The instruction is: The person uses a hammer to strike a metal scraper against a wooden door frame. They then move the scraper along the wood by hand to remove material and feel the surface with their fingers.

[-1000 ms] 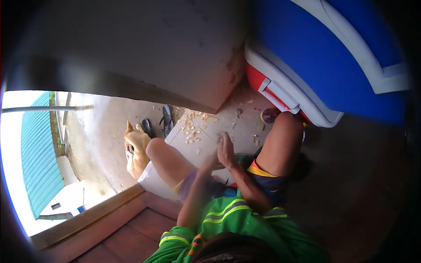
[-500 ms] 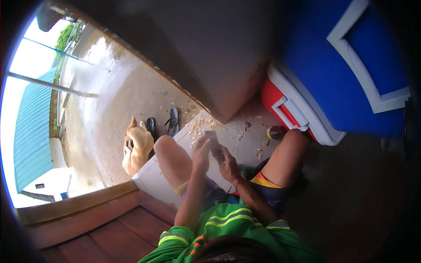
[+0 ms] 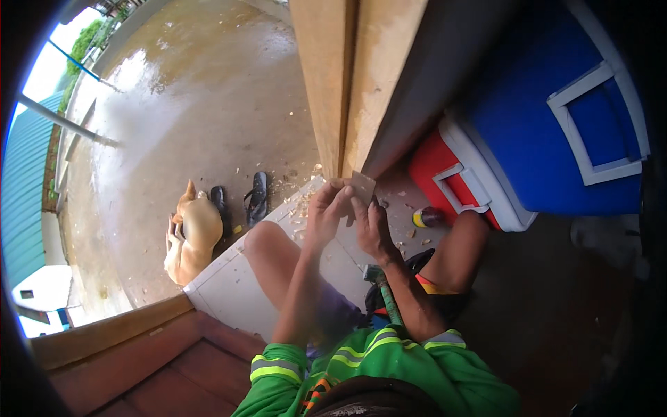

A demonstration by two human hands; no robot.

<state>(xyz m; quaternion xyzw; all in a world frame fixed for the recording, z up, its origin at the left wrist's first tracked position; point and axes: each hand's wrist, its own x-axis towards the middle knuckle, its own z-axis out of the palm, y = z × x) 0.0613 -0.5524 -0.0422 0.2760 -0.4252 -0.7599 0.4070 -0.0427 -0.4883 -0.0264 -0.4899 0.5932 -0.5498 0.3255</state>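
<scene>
A small flat, grey-brown rectangular plate (image 3: 363,187) is held up between my hands, just before the lower edge of a wooden door (image 3: 332,104). My left hand (image 3: 326,214) pinches its left side with bent fingers. From below, my right hand (image 3: 374,228) grips it with the thumb along its lower edge. I cannot make out whether it is metal or another stiff material. By my right forearm, a hammer-like tool with a green handle (image 3: 389,299) lies across my lap, its head toward my knees.
Wood shavings (image 3: 300,208) litter the pale tiled step. Beyond its edge are black flip-flops (image 3: 257,197) and a tan dog (image 3: 201,226) lying down. At right stand a red cooler (image 3: 434,163), a large blue cooler (image 3: 514,139) and a dark bottle (image 3: 432,217) on its side.
My view has turned, so the door's pale wooden edge now shows. Both hands have risen slightly with the plate, which is now turned flat side toward me. The green-handled tool has come into view.
</scene>
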